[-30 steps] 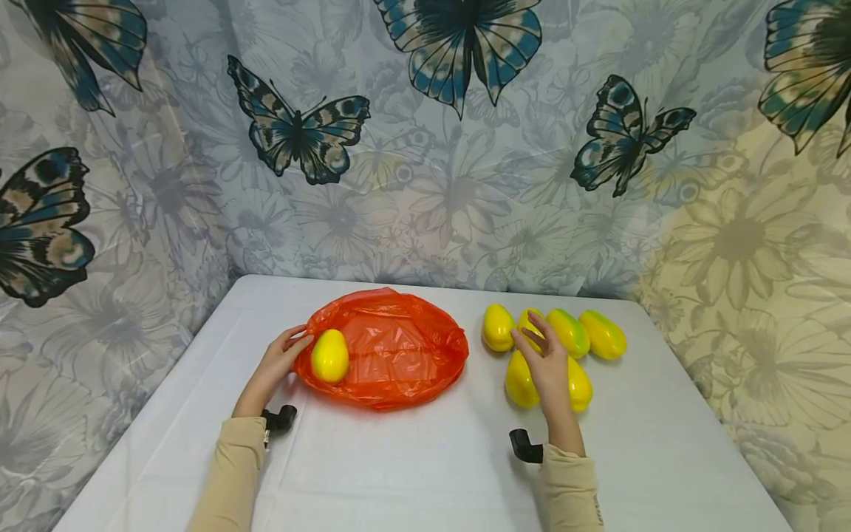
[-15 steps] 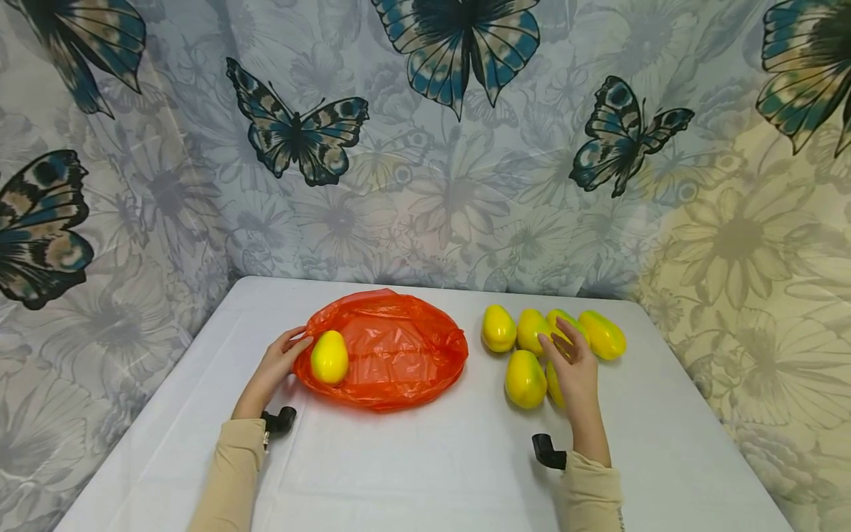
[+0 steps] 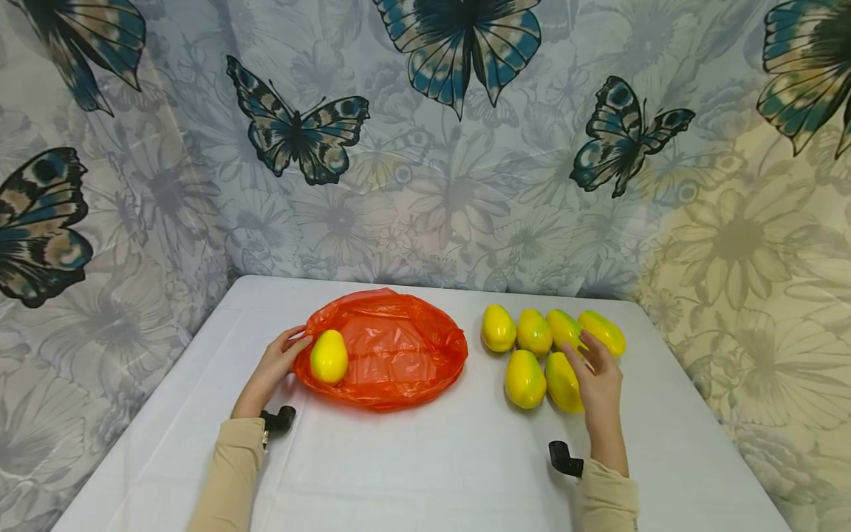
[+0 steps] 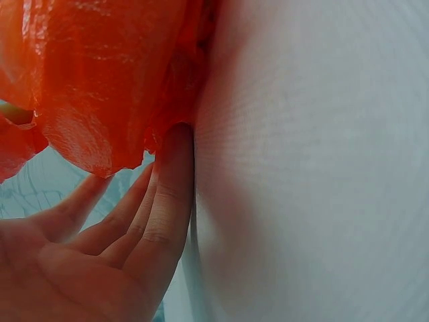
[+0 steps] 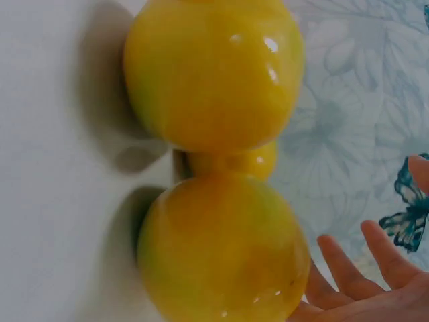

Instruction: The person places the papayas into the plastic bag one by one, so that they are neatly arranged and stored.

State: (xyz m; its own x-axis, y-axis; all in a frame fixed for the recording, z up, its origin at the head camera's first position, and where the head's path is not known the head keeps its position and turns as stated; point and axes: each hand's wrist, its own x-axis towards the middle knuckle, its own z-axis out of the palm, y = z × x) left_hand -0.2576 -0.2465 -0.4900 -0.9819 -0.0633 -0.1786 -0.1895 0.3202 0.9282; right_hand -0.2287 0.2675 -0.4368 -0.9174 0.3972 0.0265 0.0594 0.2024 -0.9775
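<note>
Sitting on the white table, at the right end of the front pair: a yellow fruit. Partly in front of it, the right hand, fingers and thumb apart, holding nothing. Hard to tell if touching or just beside. Close by on the left, another front fruit. Behind, a back row of four yellow fruits, with a green patch on the third fruit from the left.

Past a gap on the left, a red bag, lying with its mouth wide. Inside its left end, a lone fruit. At that same end, the left hand, fingers straight and touching the bag's outside, not seen to curl round it. Far behind, a butterfly cloth.

Seems to be the reaching step, with one fruit in and six out. Probably calls next for bending the right fingers round a fruit, lifting, then carrying left over the rim. Best to hold snugly, and not bump the next fruit: looks slick, could roll.
</note>
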